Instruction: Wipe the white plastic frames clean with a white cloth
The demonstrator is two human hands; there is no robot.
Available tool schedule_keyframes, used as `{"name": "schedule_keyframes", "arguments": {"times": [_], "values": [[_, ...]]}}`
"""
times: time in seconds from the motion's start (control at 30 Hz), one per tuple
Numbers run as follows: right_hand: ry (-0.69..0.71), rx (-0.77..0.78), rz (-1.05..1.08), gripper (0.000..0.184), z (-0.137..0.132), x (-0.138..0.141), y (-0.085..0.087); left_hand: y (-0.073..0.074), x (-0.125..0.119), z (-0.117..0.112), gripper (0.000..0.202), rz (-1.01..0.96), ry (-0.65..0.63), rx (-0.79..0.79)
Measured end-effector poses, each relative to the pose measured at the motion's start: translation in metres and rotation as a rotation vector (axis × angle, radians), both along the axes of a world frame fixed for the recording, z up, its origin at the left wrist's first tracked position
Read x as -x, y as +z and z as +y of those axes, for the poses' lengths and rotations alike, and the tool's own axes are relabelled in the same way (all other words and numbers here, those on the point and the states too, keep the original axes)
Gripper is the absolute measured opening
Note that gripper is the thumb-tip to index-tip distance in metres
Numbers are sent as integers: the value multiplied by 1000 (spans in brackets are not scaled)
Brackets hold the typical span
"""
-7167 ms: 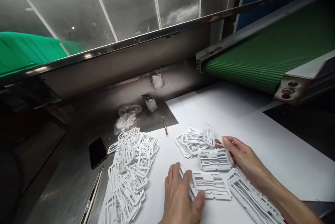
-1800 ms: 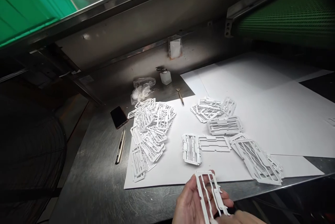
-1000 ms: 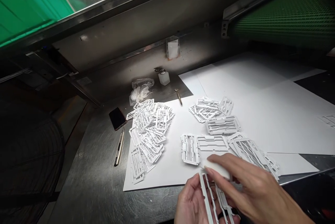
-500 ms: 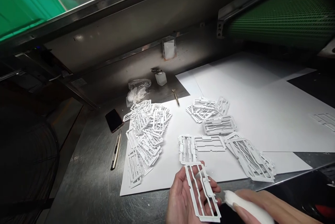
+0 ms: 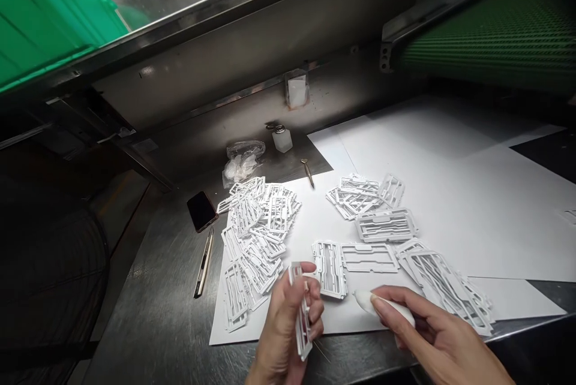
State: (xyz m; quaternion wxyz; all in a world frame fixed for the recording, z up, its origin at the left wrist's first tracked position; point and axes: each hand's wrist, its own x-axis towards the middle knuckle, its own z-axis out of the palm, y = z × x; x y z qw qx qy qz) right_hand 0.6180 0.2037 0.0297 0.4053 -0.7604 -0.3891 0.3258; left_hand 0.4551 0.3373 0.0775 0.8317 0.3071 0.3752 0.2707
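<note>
In the head view my left hand (image 5: 288, 325) grips a white frame (image 5: 301, 313) edge-on, tilted nearly upright, over the near edge of the paper (image 5: 450, 217), while my right hand (image 5: 432, 337) pinches a white pad (image 5: 382, 307) just right of it, above the same edge. On the paper lie a loose pile (image 5: 256, 235) of frames toward its left edge and neater stacks (image 5: 378, 223) in the middle; a phone (image 5: 201, 211) and a pen (image 5: 203, 262) rest on the steel bench (image 5: 148, 325) left of the paper.
</note>
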Motion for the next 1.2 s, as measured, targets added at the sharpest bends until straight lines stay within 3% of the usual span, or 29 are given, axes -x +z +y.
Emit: {"name": "schedule_keyframes", "arguments": {"times": [0.13, 0.2, 0.43, 0.53, 0.67, 0.77, 0.9, 1.07, 1.2], "values": [[-94, -10, 162, 56, 23, 0, -2, 2, -22, 20, 29, 534, -101, -592], [-94, -53, 232, 58, 34, 1, -1, -3, -32, 26, 19, 734, -172, -771], [-48, -148, 439, 57, 48, 11, -3, -15, -28, 23, 14, 872, -234, -773], [-45, -152, 416, 56, 44, 6, -6, -13, -21, 16, 11, 919, -246, -828], [-100, -172, 281, 57, 41, -6, 0, -5, -16, 12, 14, 939, -171, -891], [-144, -187, 157, 55, 39, -11, 7, -1, -13, 10, 13, 696, -136, -769], [-200, -209, 59, 49, 34, -13, 12, -3, -10, 2, 22, 312, -87, -367], [-215, -252, -41, 44, 27, -2, 8, -5, -10, -13, 46, 233, 90, -13], [-122, -298, -311, 35, 13, 18, 0, -8, -10, -15, 44, 184, 164, 60]]}}
